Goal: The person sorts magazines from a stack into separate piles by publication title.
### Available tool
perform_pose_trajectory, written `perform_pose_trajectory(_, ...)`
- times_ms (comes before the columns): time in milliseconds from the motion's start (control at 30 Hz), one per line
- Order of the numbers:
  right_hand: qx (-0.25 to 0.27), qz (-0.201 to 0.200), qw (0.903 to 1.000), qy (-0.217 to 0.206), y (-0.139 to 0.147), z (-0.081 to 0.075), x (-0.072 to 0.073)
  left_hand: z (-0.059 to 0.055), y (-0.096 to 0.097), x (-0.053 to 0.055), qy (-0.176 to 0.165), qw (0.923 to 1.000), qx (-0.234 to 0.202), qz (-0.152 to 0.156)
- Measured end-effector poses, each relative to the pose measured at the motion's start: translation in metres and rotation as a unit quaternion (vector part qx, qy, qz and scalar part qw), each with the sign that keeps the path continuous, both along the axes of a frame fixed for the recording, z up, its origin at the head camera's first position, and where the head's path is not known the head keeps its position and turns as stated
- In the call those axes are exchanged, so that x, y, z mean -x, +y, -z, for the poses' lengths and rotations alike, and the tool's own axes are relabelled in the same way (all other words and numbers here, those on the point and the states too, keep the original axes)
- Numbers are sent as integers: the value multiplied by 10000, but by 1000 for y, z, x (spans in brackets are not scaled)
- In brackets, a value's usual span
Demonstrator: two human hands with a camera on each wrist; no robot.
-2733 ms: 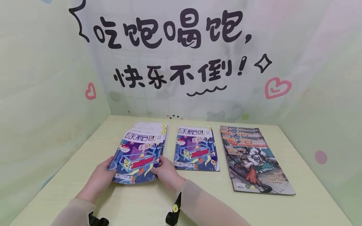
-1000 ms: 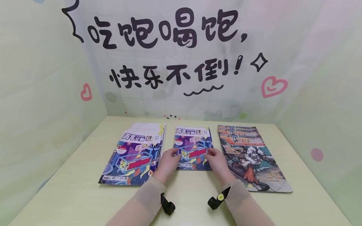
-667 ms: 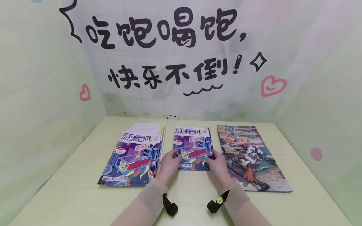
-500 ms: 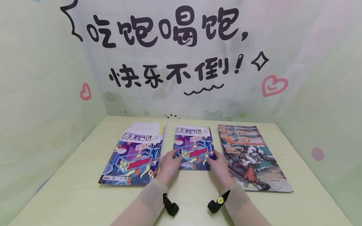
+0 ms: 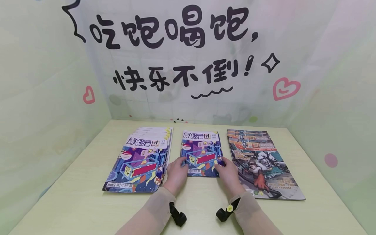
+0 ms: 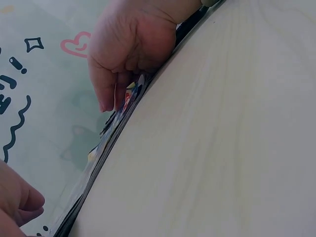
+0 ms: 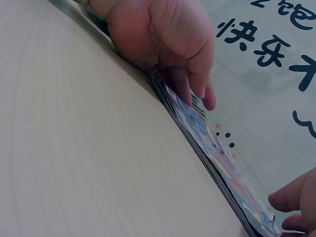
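A magazine (image 5: 202, 150) with a purple and blue cover lies flat in the middle of the table, its layered edge (image 7: 212, 165) showing in the right wrist view. My left hand (image 5: 176, 173) grips its left side near the front corner. On the opposite side my right hand (image 5: 229, 174) holds the edge, thumb over the cover and fingers beside it. Thumb and fingertip of the left hand (image 6: 22, 205) show at the lower left of the left wrist view, with the right hand (image 6: 136, 42) at its top. Most fingers are hidden in the head view.
To the left is a fanned stack of matching magazines (image 5: 135, 166), its front cover facing up. A fanned stack of larger comic magazines (image 5: 264, 169) lies to the right. Pale wood table (image 5: 88, 212); a printed cloth wall (image 5: 188, 104) rises behind it.
Both hands have moved right from the left stack to the middle magazine. The left stack's front magazine now lies flat. Over the last second the hands have slid slightly toward the front along the middle magazine.
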State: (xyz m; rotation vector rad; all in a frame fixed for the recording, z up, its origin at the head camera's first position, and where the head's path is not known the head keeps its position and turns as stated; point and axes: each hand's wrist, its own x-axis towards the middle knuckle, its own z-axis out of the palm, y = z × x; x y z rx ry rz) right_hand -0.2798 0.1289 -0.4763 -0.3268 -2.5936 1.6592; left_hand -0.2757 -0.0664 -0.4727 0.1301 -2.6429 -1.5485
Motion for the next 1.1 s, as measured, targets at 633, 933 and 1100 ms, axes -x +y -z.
perform_pose_trajectory(633,-26,50,10000,21,-1,2,1,4,-4,5,-377,9888,-1441,-98)
perform_pose_trajectory(933,135,85,9999,-25,-1,3,0,5,-5,5,-608,9700,-2354,16)
perform_pose_trajectory(1100,281,90,9996,-13,-1,0,-1,6,-7,7,-650,9520,-2971,343)
